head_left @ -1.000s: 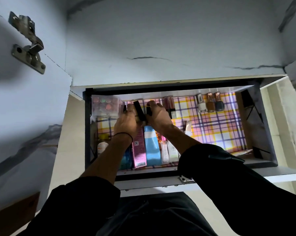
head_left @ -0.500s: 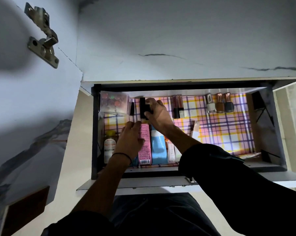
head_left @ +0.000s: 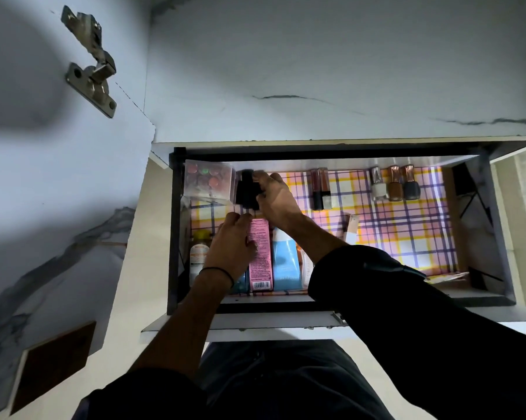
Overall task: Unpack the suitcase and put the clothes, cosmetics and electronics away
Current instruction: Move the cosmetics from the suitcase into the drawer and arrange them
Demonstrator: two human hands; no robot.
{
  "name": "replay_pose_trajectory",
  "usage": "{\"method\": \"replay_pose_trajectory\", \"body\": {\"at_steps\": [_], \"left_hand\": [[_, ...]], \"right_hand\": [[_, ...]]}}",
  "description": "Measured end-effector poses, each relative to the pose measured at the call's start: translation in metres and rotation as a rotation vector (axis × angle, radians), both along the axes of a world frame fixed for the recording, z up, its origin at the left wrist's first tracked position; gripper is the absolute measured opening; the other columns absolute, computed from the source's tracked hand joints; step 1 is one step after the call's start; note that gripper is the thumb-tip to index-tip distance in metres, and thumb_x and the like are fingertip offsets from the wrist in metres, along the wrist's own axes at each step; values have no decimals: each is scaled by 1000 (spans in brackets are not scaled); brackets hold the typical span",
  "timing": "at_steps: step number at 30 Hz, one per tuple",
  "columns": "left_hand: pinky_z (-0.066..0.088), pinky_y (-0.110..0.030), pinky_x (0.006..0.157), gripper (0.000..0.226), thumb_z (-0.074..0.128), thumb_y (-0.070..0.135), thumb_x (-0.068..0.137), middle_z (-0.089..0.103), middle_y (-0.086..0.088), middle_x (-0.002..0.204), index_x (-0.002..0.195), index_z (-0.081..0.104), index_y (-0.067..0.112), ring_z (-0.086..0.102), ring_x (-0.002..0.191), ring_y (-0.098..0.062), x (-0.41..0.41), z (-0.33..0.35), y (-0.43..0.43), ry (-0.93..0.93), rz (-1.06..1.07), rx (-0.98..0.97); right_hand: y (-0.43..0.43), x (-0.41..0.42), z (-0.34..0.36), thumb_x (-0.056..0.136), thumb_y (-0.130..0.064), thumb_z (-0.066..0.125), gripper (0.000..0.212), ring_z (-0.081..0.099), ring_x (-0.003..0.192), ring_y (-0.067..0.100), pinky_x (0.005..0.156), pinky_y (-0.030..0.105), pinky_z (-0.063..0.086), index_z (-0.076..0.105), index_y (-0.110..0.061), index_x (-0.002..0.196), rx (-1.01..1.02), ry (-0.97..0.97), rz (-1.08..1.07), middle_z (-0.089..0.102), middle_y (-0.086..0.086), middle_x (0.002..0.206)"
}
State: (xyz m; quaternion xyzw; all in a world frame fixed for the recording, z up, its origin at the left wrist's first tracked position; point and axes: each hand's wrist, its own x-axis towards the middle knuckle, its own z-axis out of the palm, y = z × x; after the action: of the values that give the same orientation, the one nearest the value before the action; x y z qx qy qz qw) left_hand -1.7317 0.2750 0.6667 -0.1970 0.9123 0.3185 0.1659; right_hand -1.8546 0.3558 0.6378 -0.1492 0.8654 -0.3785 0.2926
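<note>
Right hand (head_left: 278,198) around black tube (head_left: 246,189), long axis front-to-back in drawer (head_left: 172,237)

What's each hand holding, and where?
Right hand pinches the black tube by its right side. Left hand rests over the pink box; grip unclear.

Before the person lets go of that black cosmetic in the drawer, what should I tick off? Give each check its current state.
1. Right hand grips the black cosmetic: ok.
2. Black cosmetic sits beside the clear palette box at the drawer's back: ok.
3. Black cosmetic set down on the plaid liner: cannot tell.
4. Left hand on the pink box, actual grip: cannot tell.
5. Nail polish bottles clear of both hands: ok.
</note>
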Motion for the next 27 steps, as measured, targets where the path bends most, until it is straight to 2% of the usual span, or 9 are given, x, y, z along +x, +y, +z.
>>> {"method": "replay_pose_trajectory", "body": {"at_steps": [2,5,7,11,14,17,19,23,27], "left_hand": [[49,-44,97,49,64,9,86,49,-11,126,133,51,10,55,112,-32,0,0,-1,15,16,13],[47,-42,98,45,61,13,88,50,-11,125,132,51,9,53,113,-30,-2,0,-1,35,20,6],[44,-40,99,45,57,16,91,49,-12,128,135,50,9,51,116,-30,-5,1,2,52,12,-10],[45,-39,101,42,55,19,95,46,-9,136,136,49,13,51,120,-28,-16,10,18,102,13,-70],[48,-37,96,37,55,17,96,49,-7,129,132,53,11,56,111,-26,-26,11,35,159,-62,-28],[47,-36,98,37,57,18,96,50,-7,128,131,54,9,57,109,-25,-35,6,50,150,-148,18],[48,-37,97,37,57,19,96,49,-6,128,131,54,9,57,106,-23,-38,4,57,128,-200,29],[47,-35,99,37,57,20,96,47,-4,128,130,55,7,55,109,-21,-38,1,59,110,-240,21],[44,-27,102,35,58,14,95,48,-2,131,129,56,7,55,111,-18,-31,2,51,136,-216,-12]], "right_hand": [[8,-2,6,93,5,45,54,53,107,22,85,18,47,49,-16,142,-19,36,-1,49,13,121],[34,-5,11,93,5,49,50,57,92,17,74,20,53,50,-14,140,-72,73,-84,53,11,116],[60,-4,14,94,8,49,46,56,82,10,63,12,49,52,-11,136,-107,97,-164,55,10,113],[128,2,16,91,6,51,34,60,85,16,67,23,53,58,-6,122,-56,233,-388,58,9,108],[171,8,13,91,-5,56,25,66,77,16,52,12,47,57,-7,116,96,116,-552,63,12,108],[186,11,3,91,-23,68,25,59,67,6,40,5,35,59,-5,106,209,-48,-571,67,5,89],[184,16,-1,92,-32,70,32,61,68,8,42,11,38,58,-7,108,235,-120,-519,68,2,89],[173,21,-5,96,-29,65,38,64,90,27,64,29,47,51,-4,120,291,-98,-479,66,11,108],[170,18,3,97,-24,61,26,66,88,23,69,32,52,58,-5,115,317,-121,-427,68,9,103]]}}
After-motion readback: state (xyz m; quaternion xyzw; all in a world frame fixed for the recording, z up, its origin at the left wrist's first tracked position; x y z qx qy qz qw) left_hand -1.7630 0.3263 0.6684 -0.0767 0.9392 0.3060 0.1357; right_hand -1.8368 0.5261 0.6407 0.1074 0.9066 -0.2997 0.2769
